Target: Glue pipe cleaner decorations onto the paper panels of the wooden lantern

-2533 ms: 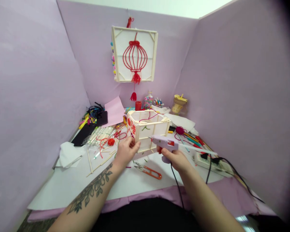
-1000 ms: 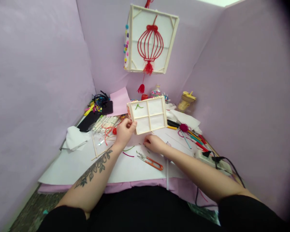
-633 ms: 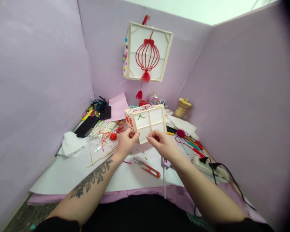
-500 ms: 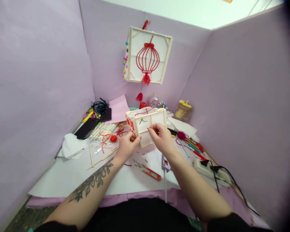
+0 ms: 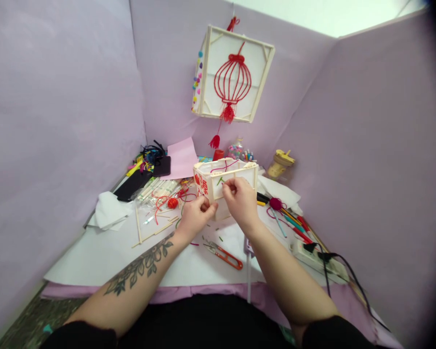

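A small box lantern (image 5: 233, 178) of pale wooden sticks and white panels stands on the table, with red cut-out decoration on its left side and a short green strand (image 5: 221, 181) on its front panel. My left hand (image 5: 197, 214) is closed on the lantern's lower left corner, thumb in front. At the front panel, just below the green strand, my right hand (image 5: 241, 199) pinches a tiny dark red piece of yarn (image 5: 223, 184) between thumb and forefinger. Its other fingers are curled and cover part of the panel.
Orange thread snips (image 5: 225, 256) and green scraps lie before the lantern. A glue gun (image 5: 248, 248) stands under my right forearm. Right are a crimson yarn ball (image 5: 275, 204), pens and a power strip (image 5: 319, 257). A larger lantern (image 5: 236, 77) hangs above; sticks (image 5: 156, 233) lie left.
My right hand has brought the red yarn piece up against the front panel, close to the green strand. My left hand stays at the lantern's corner. The whole view has shifted slightly.
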Demonstrator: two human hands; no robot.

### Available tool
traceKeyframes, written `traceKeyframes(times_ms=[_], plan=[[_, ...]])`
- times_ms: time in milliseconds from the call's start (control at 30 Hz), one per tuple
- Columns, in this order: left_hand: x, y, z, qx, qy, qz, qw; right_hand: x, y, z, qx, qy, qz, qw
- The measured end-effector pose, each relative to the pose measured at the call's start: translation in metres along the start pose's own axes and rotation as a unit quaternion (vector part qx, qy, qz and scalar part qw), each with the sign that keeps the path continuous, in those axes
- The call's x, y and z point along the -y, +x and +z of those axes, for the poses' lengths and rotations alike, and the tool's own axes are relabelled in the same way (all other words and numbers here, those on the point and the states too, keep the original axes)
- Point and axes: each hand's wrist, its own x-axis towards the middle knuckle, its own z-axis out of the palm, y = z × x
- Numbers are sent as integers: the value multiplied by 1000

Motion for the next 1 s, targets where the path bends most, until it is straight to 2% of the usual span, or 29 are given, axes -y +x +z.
traceKeyframes(times_ms=[700,933,1000], plan=[[0,-2,1,5,-13,10,1000,3,3,0,-21,-17,-29,999],[-3,-1,-1,8,-11,3,1000,-5,-1,-2,-52,32,-55,997],[-4,0,-1,9,-9,0,1000,-7,-5,-3,-79,47,-66,994]])
